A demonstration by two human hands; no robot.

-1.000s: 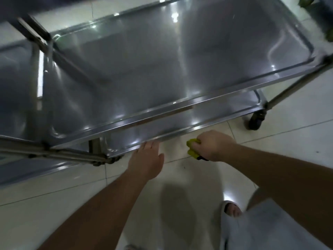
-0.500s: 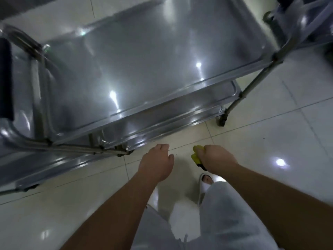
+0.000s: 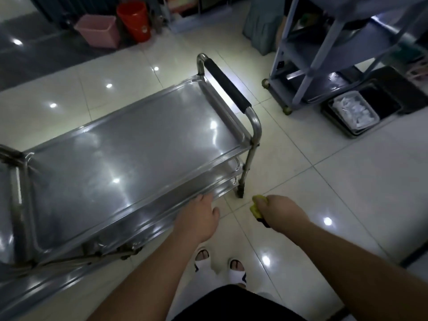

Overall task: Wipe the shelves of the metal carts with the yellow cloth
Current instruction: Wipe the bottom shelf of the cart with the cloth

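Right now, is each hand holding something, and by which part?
The right hand grips the bunched yellow cloth in its fist. The left hand holds nothing; its fingers rest on the metal cart shelf edge.

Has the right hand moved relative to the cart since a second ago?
Yes. The right hand, gripping the cloth, was at the cart's lower shelf edge; now it's off to the right over the floor.

Single head-worn view, looking steeply down — metal cart (image 3: 129, 163) near, floor (image 3: 347, 181) beyond
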